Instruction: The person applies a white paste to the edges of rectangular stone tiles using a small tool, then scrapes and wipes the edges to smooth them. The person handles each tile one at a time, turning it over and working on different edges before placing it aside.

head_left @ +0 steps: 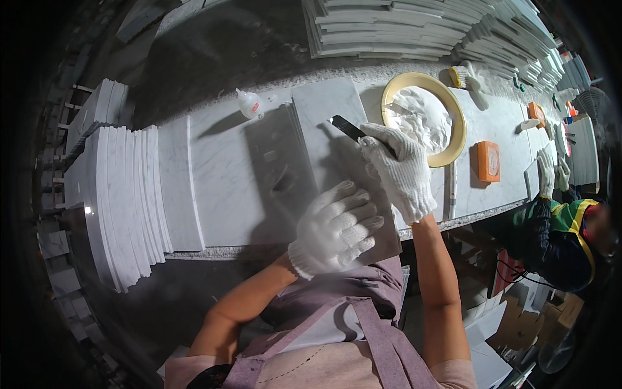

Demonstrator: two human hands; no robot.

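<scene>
A white knit glove covers each of my hands. My right hand (400, 170) is closed round a flat, dark scraper-like tool (348, 128); its exact kind is unclear. The tool points up and left above a grey-veined marble tile (328, 104). My left hand (337, 227) has its fingers outstretched over the tile's near end, holding nothing. Whether its palm touches the tile, I cannot tell. Just past my right hand stands a round cream-yellow bowl (458, 123) containing white paste or powder (421, 117).
A white squeeze bottle (249, 104) stands left of the tile. Upright marble slabs (129, 194) line the left side; stacked slabs (389, 29) rise behind. An orange block (488, 162) lies right of the bowl. Another person (564, 240) works at the far right.
</scene>
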